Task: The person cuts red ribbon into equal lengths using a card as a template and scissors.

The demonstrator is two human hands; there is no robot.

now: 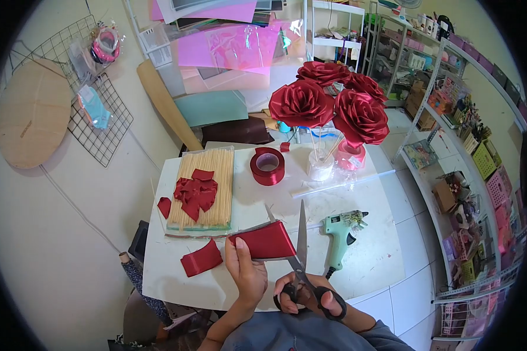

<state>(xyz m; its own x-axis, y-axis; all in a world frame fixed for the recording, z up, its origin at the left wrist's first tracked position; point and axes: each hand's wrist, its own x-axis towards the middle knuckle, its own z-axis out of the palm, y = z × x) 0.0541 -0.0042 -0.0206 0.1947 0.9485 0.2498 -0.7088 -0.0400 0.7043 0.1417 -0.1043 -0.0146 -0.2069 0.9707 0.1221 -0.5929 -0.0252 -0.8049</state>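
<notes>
My left hand (245,269) pinches the left end of a folded piece of dark red satin ribbon (266,241) above the table. In my right hand (313,295) are black-handled scissors (299,266), fingers through the loops. Their blades are spread, one upright beside the ribbon's right end, the other largely behind the ribbon with its tip showing above. A separate red ribbon piece (202,259) lies left of my left hand. Further back, cut red petals (196,193) rest on a bundle of thin wooden sticks (222,175). A red ribbon roll (267,166) stands beyond the scissors.
A mint-green glue gun (338,237) lies to the right on the white table (369,257). Behind it, red ribbon roses (363,116) on sticks stand in a white holder (320,165), beside a pink ribbon roll (351,155). Loaded shelves (436,126) line the right side.
</notes>
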